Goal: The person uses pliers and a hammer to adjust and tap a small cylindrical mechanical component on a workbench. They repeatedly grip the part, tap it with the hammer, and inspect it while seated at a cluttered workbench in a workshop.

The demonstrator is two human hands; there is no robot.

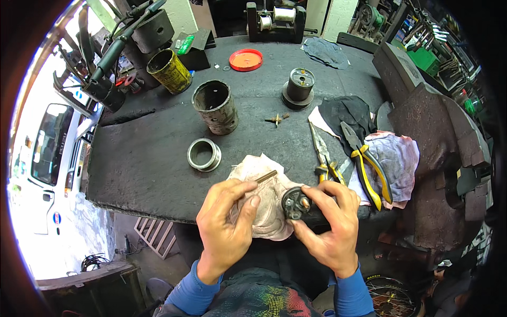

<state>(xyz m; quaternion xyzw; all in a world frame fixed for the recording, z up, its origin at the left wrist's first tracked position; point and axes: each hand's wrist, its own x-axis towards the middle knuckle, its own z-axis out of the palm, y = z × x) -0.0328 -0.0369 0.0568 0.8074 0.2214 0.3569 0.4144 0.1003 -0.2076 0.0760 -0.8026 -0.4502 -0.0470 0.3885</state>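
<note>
My right hand [332, 224] grips a round black end cap [291, 202] with a copper-coloured stud and metal fittings, its thumb and fingers on the rim. My left hand [226, 219] is to its left, a thin metal rod [266, 176] jutting from its fingertips; the thumb sits a little apart, and how the fingers hold the rod is partly hidden. Beneath both hands, a stained pinkish rag [272, 224] lies over the bench's front edge. Right of the cap are long-nose pliers [320, 145] and yellow-and-black pliers [364, 161].
On the dark workbench [142, 169] stand a hollow metal cylinder [216, 108], a metal ring [204, 155] and a spool-shaped part [299, 87]. A small spring-and-pin piece [276, 120] lies between them. Further back are a yellow can [170, 71] and a red lid [246, 59]. More rags [393, 150] lie right.
</note>
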